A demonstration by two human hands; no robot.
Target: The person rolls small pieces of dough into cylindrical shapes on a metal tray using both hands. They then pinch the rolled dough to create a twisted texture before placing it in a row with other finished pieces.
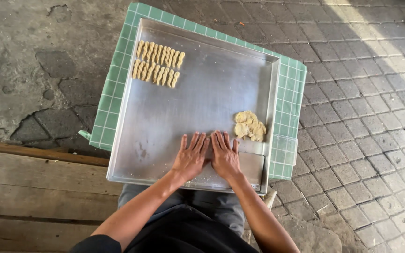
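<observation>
Head view shows your left hand [191,157] and right hand [224,156] flat, fingers spread, side by side on the metal tray [188,103], perhaps over a dough strip. Dough lump [249,125] lies right; twisted pieces [158,63] far left.
</observation>
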